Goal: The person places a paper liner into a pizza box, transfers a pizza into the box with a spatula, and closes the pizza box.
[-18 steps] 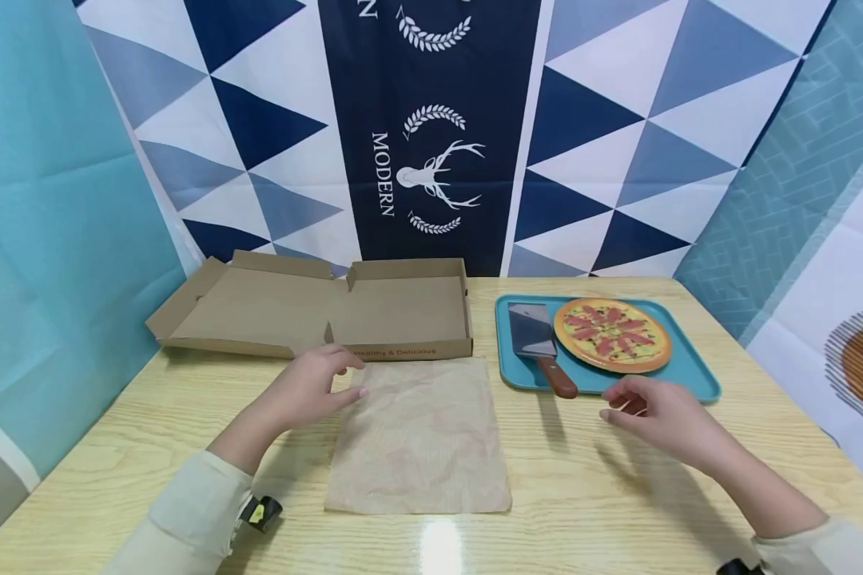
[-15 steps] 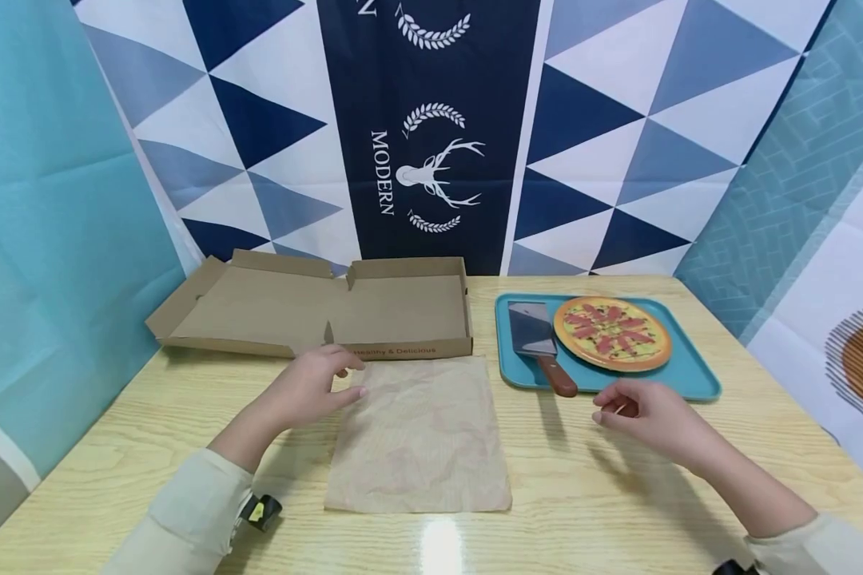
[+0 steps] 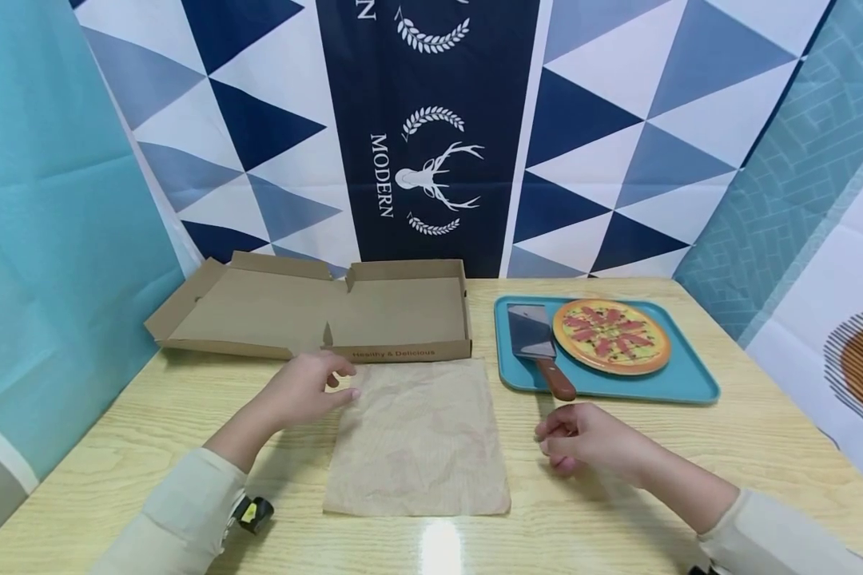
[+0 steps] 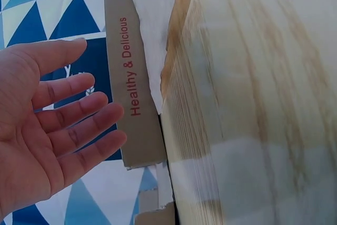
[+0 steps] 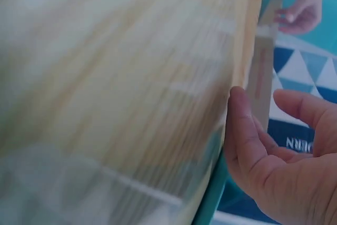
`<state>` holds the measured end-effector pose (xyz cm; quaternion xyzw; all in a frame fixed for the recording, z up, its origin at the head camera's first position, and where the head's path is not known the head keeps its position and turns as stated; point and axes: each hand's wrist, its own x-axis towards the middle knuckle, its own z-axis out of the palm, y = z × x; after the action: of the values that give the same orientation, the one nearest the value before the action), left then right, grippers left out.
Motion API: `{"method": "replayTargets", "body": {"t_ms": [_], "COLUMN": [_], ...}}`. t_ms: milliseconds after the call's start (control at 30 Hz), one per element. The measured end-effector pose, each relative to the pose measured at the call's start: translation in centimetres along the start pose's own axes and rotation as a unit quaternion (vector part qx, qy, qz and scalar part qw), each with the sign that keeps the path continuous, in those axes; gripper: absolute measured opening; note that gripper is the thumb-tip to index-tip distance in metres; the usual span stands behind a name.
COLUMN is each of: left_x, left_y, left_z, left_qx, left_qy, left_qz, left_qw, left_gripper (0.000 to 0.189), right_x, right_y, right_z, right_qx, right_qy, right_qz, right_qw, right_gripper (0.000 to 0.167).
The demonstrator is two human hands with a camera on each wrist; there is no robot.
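Note:
A wrinkled sheet of brown paper [image 3: 420,447] lies flat on the table in the head view. My left hand [image 3: 302,390] is over its upper left corner, near the front of the cardboard pizza box [image 3: 410,311]. The left wrist view shows this hand [image 4: 68,114] with fingers spread and loosely bent, holding nothing. To the right of the paper hovers my right hand [image 3: 593,441], in front of the blue tray [image 3: 690,379]. Its fingers are loosely curved with nothing between them, as the right wrist view of the hand [image 5: 279,162] confirms.
On the tray lie a pizza [image 3: 611,337] and a pizza server [image 3: 532,329], whose wooden handle overhangs the front rim. The box stands open against the patterned backdrop [image 3: 431,104], lid laid to the left. Light wood table [image 3: 273,527] extends around the paper.
My right hand has moved left and toward me, from beside the tray's front edge to nearer the paper. The left hand has shifted slightly left.

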<state>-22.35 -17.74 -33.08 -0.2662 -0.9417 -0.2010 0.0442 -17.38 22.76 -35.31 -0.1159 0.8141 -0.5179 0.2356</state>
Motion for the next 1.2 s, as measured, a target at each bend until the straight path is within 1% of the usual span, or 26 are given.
{"method": "replayTargets", "body": {"t_ms": [100, 167, 367, 533, 667, 800, 867, 1000, 1100, 1200], "left_x": [-0.1, -0.1, -0.4, -0.7, -0.8, -0.9, -0.9, -0.8, -0.6, -0.4], "left_y": [-0.2, -0.3, -0.6, -0.8, -0.7, -0.9, -1.0, -1.4, -1.7, -1.9], "left_z": [0.0, 0.0, 0.1, 0.2, 0.0, -0.1, -0.2, -0.3, -0.5, -0.7], "left_qx": [0.000, -0.001, -0.005, -0.009, -0.008, -0.013, -0.018, -0.035, -0.048, -0.060], "left_qy": [-0.001, -0.001, -0.006, -0.012, -0.005, 0.004, 0.009, 0.019, 0.026, 0.033], "left_qz": [-0.011, -0.016, -0.005, -0.005, -0.014, -0.031, -0.039, -0.042, -0.037, -0.035], "left_qw": [0.9999, 0.9999, 1.0000, 0.9999, 0.9999, 0.9994, 0.9990, 0.9983, 0.9978, 0.9971], "left_gripper": [0.030, 0.030, 0.031, 0.035, 0.035, 0.034, 0.034, 0.035, 0.036, 0.036], "right_x": [0.7, 1.1, 2.2, 2.9, 3.5, 4.1, 4.5, 5.1, 5.6, 6.0], "right_y": [-0.5, -0.8, -1.6, -2.0, -2.3, -2.6, -2.8, -3.0, -3.1, -3.1], "right_z": [1.0, 1.7, 3.1, 4.1, 4.7, 5.3, 5.4, 5.5, 5.5, 5.7], "right_qx": [-0.001, 0.001, 0.008, 0.005, 0.007, -0.001, -0.012, -0.037, -0.059, -0.068], "right_qy": [0.019, 0.034, 0.077, 0.104, 0.113, 0.123, 0.129, 0.136, 0.133, 0.129], "right_qz": [0.004, 0.013, 0.048, 0.061, 0.067, 0.096, 0.112, 0.130, 0.133, 0.128], "right_qw": [0.9998, 0.9993, 0.9958, 0.9927, 0.9913, 0.9878, 0.9853, 0.9815, 0.9804, 0.9809], "right_gripper": [0.028, 0.028, 0.028, 0.024, 0.017, 0.008, 0.011, 0.018, 0.023, 0.024]}}
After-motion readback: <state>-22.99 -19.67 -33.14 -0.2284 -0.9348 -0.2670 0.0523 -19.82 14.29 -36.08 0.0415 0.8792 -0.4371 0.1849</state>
